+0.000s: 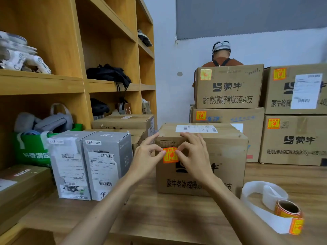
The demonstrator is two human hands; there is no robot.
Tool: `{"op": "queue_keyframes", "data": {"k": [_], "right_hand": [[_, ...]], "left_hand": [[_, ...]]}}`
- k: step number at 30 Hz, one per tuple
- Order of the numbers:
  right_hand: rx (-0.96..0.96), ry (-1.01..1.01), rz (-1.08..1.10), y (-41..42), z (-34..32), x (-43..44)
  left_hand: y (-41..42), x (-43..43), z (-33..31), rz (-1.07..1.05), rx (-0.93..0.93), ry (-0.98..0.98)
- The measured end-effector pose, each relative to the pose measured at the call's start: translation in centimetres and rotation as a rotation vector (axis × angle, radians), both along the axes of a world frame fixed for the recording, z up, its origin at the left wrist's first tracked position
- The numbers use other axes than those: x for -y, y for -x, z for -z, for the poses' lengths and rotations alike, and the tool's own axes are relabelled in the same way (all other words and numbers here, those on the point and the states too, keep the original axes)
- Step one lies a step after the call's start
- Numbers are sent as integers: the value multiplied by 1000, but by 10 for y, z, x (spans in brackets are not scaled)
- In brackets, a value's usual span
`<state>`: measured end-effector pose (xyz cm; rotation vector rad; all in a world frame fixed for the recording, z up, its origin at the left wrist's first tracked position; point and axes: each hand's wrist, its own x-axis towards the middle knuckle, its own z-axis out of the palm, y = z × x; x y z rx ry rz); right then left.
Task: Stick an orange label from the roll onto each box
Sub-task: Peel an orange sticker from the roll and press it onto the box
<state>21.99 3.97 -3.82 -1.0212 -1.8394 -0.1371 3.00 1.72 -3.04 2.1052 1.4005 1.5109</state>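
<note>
The left hand (148,154) pinches the left edge of the orange label (170,155) between thumb and forefinger, with its other fingers spread loosely toward the top edge of the carton (230,156). The right hand (194,152) pinches the label's right edge the same way, its remaining fingers resting along the carton's top front edge. The label lies against the upper left of the carton's front face; whether it is already stuck down I cannot tell.

The carton stands closed on the wooden table (159,213). The roll (287,208) lies near and to the right, its white backing strip (261,214) looped beside it and ending in one more orange sticker.

Two grey boxes (108,163) stand just left of the carton. Further left, a green bag (31,151) holds grey padded items. Far right, the stacked cartons (228,85) each carry a label at the upper left corner.
</note>
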Motion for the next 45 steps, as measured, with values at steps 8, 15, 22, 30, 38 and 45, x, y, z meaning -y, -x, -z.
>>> {"op": "queue_keyframes", "data": {"k": [8, 15, 22, 30, 38, 45], "right_hand": [[-50, -50, -2, -18, 7, -5], [-71, -135, 91, -6, 15, -11], [-51, -202, 150, -2, 19, -16], [-34, -269, 208, 1, 21, -20], [43, -261, 277, -1, 18, -19], [123, -263, 278, -11, 1, -19]], "left_hand": [[-14, -3, 8, -17, -59, -99], [-10, -16, 11, -65, -144, -189], [-11, -26, 15, -98, -221, -266], [-13, -30, 15, -145, -306, -320], [-15, -29, 14, -236, -410, -368], [0, -29, 12, -153, -272, -238]]}}
